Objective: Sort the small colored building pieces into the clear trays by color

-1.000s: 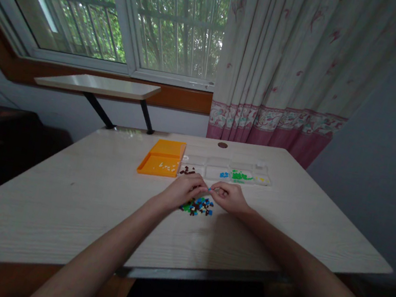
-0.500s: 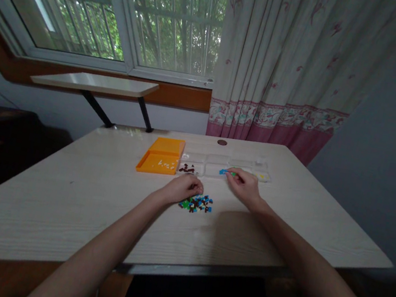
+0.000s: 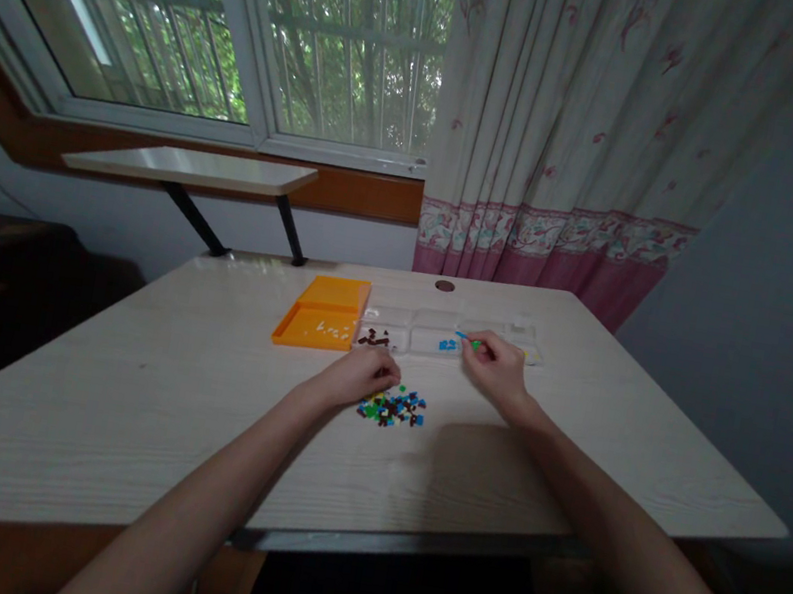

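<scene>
pinching a small blue piece (image 3: 461, 335): right hand (image 3: 499, 365), thumb and fingertips closed on it, above the clear compartmented tray (image 3: 423, 345); the piece's inner end is hidden by the fingers. left hand (image 3: 357, 374): fingers curled, at the far left edge of the mixed pile (image 3: 393, 408); cannot tell whether it grasps anything, as the fingertips are turned out of sight. mixed pile: blue, green, brown and pale yellow bits lying on the table (image 3: 191, 435), nearer the person than the tray; single shapes too small to make out, left edge partly behind the left hand. tray contents: brown pieces (image 3: 374, 338) in the left compartment; blue pieces (image 3: 447, 345) beside the right fingertips; green pieces (image 3: 477, 345), mostly covered by the right hand; yellow bits (image 3: 530, 358), barely showing past the knuckles. orange tray (image 3: 313, 312), at the clear tray's left end: scattered white pieces (image 3: 331, 331), outlines blurred. curtain (image 3: 564, 112) and window (image 3: 356, 37): cut off above. left forearm (image 3: 204, 488): cut off by the lower edge.
</scene>
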Demonstrator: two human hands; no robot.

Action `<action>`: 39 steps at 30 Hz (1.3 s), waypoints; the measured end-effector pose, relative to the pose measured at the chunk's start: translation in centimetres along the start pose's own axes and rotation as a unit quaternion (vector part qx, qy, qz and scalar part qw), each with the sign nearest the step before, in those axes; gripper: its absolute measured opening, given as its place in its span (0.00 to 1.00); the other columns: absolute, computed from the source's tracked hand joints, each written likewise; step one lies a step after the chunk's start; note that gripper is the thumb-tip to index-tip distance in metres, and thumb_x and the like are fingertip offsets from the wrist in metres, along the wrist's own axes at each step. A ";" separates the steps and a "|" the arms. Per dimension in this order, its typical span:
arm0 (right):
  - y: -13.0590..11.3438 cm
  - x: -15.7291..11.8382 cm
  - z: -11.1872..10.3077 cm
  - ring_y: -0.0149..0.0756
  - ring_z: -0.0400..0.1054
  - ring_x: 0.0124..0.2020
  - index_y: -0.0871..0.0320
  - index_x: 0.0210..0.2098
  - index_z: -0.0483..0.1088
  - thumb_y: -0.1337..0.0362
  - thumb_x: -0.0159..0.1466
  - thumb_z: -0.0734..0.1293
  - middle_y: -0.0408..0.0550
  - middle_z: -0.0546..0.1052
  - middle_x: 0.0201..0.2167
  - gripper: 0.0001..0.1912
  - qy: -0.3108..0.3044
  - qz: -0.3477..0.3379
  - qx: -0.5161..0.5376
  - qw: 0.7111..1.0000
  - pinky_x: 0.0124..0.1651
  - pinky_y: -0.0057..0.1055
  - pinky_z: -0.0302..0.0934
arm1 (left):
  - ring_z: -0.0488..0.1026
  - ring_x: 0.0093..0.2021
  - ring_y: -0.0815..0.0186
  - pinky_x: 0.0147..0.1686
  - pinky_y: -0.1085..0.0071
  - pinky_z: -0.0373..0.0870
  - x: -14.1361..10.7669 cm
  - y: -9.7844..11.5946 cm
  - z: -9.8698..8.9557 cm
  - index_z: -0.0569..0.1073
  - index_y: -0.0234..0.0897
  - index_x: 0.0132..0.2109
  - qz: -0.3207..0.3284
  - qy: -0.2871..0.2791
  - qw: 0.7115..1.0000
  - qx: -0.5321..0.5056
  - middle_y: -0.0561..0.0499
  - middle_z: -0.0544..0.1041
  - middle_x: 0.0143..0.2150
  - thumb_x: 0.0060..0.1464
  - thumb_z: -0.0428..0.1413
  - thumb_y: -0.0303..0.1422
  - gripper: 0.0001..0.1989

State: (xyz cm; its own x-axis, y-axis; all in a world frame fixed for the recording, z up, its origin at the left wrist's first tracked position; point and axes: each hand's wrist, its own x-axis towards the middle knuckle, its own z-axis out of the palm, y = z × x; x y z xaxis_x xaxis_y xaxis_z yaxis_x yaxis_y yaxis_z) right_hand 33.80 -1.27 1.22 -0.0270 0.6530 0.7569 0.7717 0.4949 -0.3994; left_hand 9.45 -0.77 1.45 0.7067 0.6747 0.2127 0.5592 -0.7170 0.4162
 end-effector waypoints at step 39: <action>-3.0 -1.7 1.7 0.28 0.64 0.20 0.56 0.34 0.74 0.59 0.60 0.61 0.42 0.72 0.18 0.11 -0.238 -0.102 0.024 0.966 0.27 0.23 0.51 | 0.74 0.35 0.64 0.38 0.69 0.71 1.1 2.1 1.8 0.75 0.30 0.37 -0.113 0.174 0.909 -0.361 0.45 0.78 0.36 0.43 0.58 0.33 0.13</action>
State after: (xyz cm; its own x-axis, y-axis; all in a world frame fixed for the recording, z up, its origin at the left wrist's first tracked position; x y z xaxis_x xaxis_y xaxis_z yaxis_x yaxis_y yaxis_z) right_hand 30.42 -2.89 0.26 -0.4725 0.7230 0.5040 0.6900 0.6593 -0.2987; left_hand 12.13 -1.84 0.95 0.3589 0.8952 0.2643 0.1532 -0.3358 0.9294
